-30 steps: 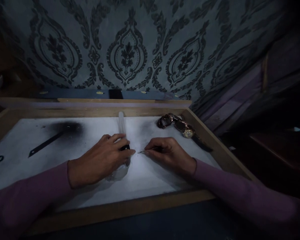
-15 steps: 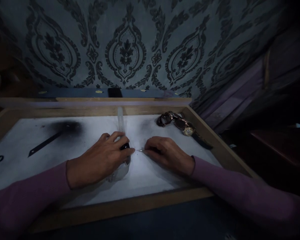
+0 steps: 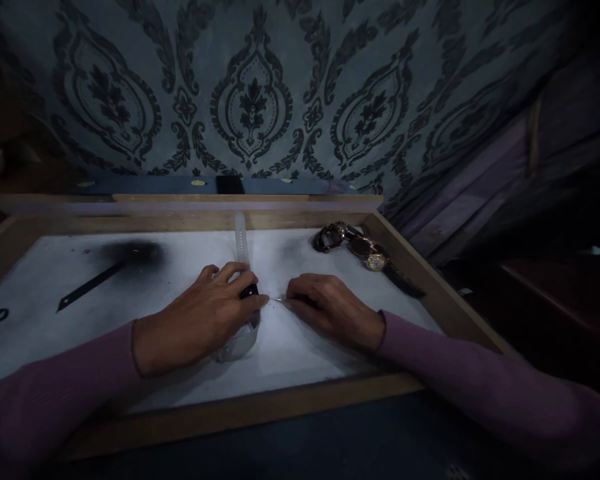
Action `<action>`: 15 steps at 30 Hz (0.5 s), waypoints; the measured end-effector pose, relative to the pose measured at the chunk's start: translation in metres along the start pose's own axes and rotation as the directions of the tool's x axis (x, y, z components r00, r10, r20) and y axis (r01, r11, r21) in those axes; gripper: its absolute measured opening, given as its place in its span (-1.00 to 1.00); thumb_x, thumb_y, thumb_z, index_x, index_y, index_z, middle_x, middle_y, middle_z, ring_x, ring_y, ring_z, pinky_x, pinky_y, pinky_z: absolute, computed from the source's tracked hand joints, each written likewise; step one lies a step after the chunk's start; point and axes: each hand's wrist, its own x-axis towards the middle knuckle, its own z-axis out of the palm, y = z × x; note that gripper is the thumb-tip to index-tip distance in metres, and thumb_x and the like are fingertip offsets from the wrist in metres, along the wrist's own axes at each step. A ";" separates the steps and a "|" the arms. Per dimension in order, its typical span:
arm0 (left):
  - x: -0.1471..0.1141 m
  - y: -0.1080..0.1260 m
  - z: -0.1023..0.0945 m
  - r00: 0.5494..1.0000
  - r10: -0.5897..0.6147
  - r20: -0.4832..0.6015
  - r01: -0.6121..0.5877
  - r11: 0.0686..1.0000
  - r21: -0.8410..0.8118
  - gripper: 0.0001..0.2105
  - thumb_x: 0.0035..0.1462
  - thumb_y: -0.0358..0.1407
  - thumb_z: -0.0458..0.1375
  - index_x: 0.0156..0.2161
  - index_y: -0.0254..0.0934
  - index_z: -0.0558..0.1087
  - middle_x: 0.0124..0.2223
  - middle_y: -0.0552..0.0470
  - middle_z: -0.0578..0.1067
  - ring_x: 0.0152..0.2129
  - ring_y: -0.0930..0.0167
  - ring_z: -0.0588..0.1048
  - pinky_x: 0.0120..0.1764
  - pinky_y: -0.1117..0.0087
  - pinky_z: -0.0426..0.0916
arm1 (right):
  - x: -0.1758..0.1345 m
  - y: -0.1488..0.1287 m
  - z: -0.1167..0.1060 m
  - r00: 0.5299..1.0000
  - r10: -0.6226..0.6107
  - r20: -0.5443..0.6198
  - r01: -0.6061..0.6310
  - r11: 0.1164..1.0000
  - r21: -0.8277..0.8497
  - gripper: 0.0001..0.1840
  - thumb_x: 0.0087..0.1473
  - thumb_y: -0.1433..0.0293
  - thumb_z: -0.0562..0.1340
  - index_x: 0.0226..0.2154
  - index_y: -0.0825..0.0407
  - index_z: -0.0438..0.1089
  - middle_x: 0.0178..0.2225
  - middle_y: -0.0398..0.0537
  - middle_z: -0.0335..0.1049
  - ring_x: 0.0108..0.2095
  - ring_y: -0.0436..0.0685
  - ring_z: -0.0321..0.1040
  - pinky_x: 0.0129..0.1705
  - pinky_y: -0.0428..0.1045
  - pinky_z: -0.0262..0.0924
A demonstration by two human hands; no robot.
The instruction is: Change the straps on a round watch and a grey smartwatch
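My left hand (image 3: 215, 312) is closed around a wristwatch (image 3: 251, 291) with a black case. Its pale translucent strap (image 3: 241, 240) stretches away behind the fingers, and the other strap end curves out below the hand. Much of the case is covered by my fingers. Pinched in my right hand (image 3: 327, 305) is a thin metal tool (image 3: 279, 299), its tip pointing left at my left thumb, close to the watch's side. Most of the tool is inside the grip, so its kind does not show. Tiny dark specks lie on the white surface below the tip.
A shallow wooden tray (image 3: 300, 220) with a white bottom surrounds the work. Several watches (image 3: 363, 248) lie in its back right corner. At the left are a black flat strip (image 3: 90, 287) and a small black curved piece (image 3: 1, 314). A patterned wall rises behind.
My right hand has shifted slightly left, bringing the tool's tip nearer to my left thumb. My left hand and the watch stay almost still.
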 end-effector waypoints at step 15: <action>0.000 0.001 -0.001 1.000 0.003 -0.005 -0.003 1.000 -0.022 -0.72 0.34 -0.41 -0.08 0.04 -0.16 0.37 0.09 -0.11 0.33 0.09 0.15 0.23 -0.05 0.12 0.23 | -0.001 0.001 0.002 0.999 0.020 0.030 -0.019 0.999 -0.034 -0.83 0.20 0.47 0.12 -0.43 0.09 0.34 -0.48 -0.06 0.36 -0.45 0.04 0.27 -0.37 -0.08 0.07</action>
